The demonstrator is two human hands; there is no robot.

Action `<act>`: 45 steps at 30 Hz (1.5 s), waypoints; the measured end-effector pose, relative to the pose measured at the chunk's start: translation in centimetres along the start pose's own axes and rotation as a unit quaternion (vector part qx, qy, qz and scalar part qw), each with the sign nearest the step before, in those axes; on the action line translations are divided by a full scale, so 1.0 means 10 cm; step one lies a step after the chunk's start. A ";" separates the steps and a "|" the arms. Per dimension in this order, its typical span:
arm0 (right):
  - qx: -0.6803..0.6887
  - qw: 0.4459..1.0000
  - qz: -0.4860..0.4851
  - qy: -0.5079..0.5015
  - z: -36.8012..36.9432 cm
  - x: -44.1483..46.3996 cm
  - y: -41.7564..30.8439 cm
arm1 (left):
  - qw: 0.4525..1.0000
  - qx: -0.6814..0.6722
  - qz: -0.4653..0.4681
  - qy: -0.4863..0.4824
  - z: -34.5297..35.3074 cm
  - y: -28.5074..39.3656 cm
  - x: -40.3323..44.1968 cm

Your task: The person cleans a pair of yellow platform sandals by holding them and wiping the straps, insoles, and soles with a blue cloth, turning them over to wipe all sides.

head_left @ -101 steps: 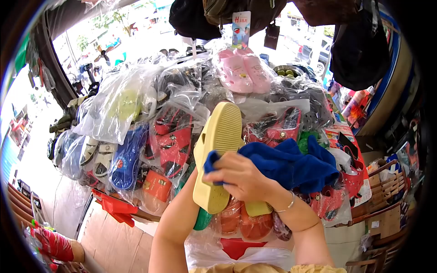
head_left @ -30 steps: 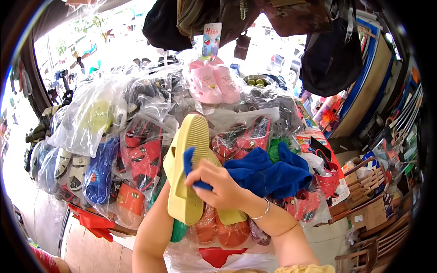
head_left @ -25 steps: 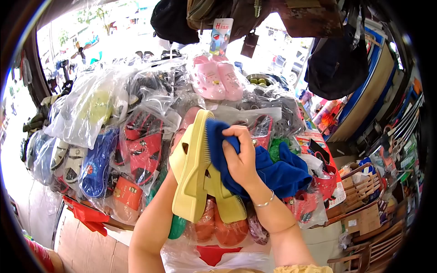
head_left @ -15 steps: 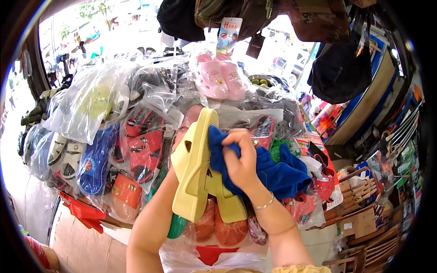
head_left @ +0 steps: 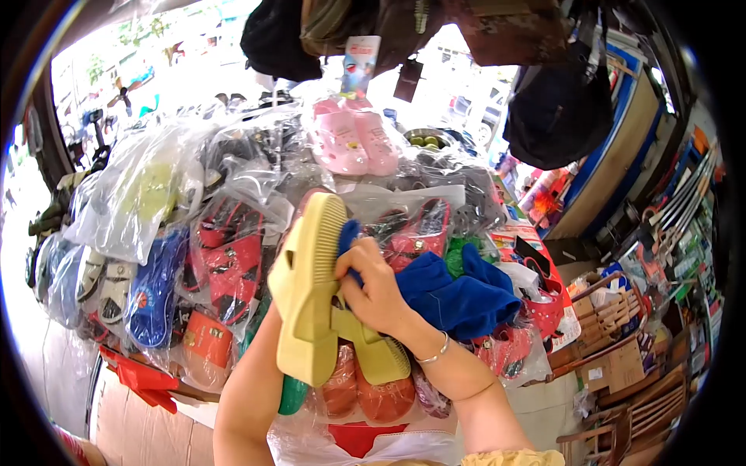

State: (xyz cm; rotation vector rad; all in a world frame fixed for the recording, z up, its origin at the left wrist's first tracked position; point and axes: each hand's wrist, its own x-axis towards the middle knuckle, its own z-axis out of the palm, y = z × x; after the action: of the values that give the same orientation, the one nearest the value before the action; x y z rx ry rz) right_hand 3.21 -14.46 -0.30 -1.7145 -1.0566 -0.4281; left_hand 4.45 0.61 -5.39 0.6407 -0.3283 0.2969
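Note:
A pale yellow platform slide sandal (head_left: 299,326) is held upright over the display, its ridged sole turned to the right. My left hand (head_left: 305,203) is mostly hidden behind this sandal and grips it from the far side. My right hand (head_left: 371,283) is closed on a blue cloth (head_left: 458,299), pressing a bunch of it against the sole; the rest trails to the right over the shoes. A second yellow sandal (head_left: 385,365) sits lower, beneath my right hand, above some orange slippers (head_left: 386,400).
Plastic-wrapped footwear covers the stand, including blue slippers (head_left: 158,299), red sandals (head_left: 233,268) and pink clogs (head_left: 353,140). Bags and a black cap (head_left: 558,116) hang overhead. Wooden chairs (head_left: 629,431) and a cardboard box (head_left: 614,365) stand at the right.
The held sandal has shifted left and turned to show more of its sole. My right hand has moved left and slightly down with the cloth. The whole view has also shifted a little.

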 end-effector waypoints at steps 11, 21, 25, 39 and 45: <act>-0.095 0.975 0.155 -0.129 -0.17 0.03 0.22 | 0.999 0.009 -0.037 -0.022 -0.20 0.07 -0.01; 0.061 0.967 0.131 -0.210 -0.42 0.14 0.15 | 0.998 0.026 -0.046 -0.019 -0.21 0.02 0.02; 0.105 0.977 0.102 -0.152 -0.39 0.14 0.16 | 0.996 0.087 -0.028 0.000 0.16 0.14 -0.03; 0.352 0.883 0.156 0.270 -0.78 0.22 0.45 | 0.830 0.558 -0.003 -0.024 1.20 0.73 0.16; 0.327 0.855 0.156 0.372 -1.00 0.23 0.42 | 0.527 0.847 -0.034 -0.056 1.60 0.74 0.43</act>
State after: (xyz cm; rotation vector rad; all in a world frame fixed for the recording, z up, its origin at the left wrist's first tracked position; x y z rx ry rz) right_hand 9.92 -22.70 2.95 -0.9294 -0.2751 -0.4055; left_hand 2.32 -3.00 12.31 2.6627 -0.0087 0.4507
